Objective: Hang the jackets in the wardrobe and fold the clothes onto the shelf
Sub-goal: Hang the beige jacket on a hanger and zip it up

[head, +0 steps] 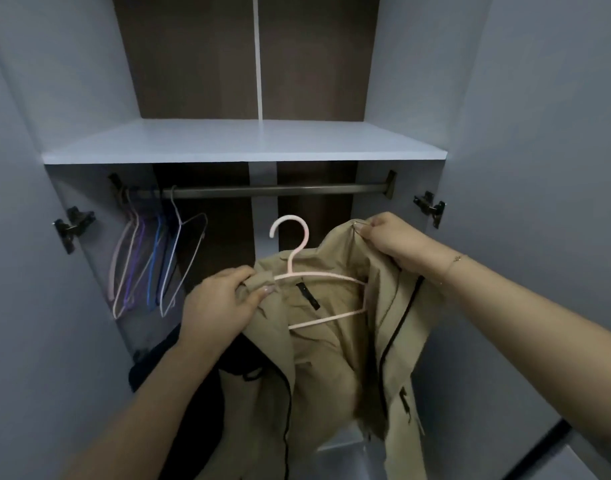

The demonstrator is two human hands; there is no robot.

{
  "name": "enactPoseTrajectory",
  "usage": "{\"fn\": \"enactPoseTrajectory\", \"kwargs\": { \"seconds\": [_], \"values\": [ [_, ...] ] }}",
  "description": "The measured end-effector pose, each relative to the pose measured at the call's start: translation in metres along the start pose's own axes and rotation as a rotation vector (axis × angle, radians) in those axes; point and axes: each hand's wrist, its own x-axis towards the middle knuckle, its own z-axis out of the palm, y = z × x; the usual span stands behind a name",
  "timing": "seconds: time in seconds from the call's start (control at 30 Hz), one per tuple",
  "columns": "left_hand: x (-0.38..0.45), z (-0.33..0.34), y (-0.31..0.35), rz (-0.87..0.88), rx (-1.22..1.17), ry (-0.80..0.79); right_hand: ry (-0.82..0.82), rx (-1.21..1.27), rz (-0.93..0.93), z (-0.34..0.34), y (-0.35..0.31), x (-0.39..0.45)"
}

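A beige jacket (pixel 331 358) with black zips hangs open in front of me, below the wardrobe rail (pixel 279 189). A pink hanger (pixel 298 258) sits inside its collar, hook upward. My left hand (pixel 221 303) grips the jacket's left shoulder together with the hanger's left end. My right hand (pixel 390 237) pinches the right collar edge and holds it up, off the hanger's right arm. The white shelf (pixel 245 142) above the rail carries nothing that I can see.
Several empty hangers (pixel 151 261), pink, purple, blue and white, hang at the rail's left end. A dark garment (pixel 193 386) lies low at the left behind my left forearm. Both wardrobe doors stand open, with hinges (pixel 72 225) at either side.
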Motion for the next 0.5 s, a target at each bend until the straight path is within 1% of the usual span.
{"fn": "enactPoseTrajectory", "kwargs": {
  "seconds": [0.07,0.17,0.2,0.27,0.3,0.33,0.37,0.4,0.43,0.5],
  "values": [
    [0.001,0.015,0.016,0.001,-0.014,0.034,0.046,0.150,0.030,0.006,-0.010,-0.003],
    [0.010,0.020,0.023,-0.050,-0.215,0.084,0.065,0.400,0.142,0.012,-0.017,-0.009],
    [0.013,0.019,0.021,-0.065,-0.287,0.090,0.032,0.498,0.156,0.012,-0.016,-0.011],
    [0.018,0.018,0.014,-0.090,-0.397,0.091,-0.087,0.627,0.061,0.010,-0.007,-0.018],
    [0.020,0.018,0.008,-0.106,-0.446,0.086,-0.154,0.609,-0.023,0.009,0.000,-0.020],
    [0.021,0.018,0.003,-0.117,-0.494,0.078,-0.218,0.538,-0.113,0.009,0.007,-0.023],
    [0.022,0.017,-0.003,-0.117,-0.539,0.071,-0.264,0.424,-0.206,0.009,0.014,-0.025],
    [0.023,0.015,-0.008,-0.109,-0.578,0.067,-0.275,0.284,-0.293,0.008,0.019,-0.026],
    [0.024,0.013,-0.014,-0.098,-0.610,0.072,-0.247,0.123,-0.371,0.008,0.025,-0.027],
    [0.031,0.007,-0.022,-0.075,-0.655,0.091,-0.140,-0.237,-0.482,0.012,0.034,-0.023]
  ]
}}
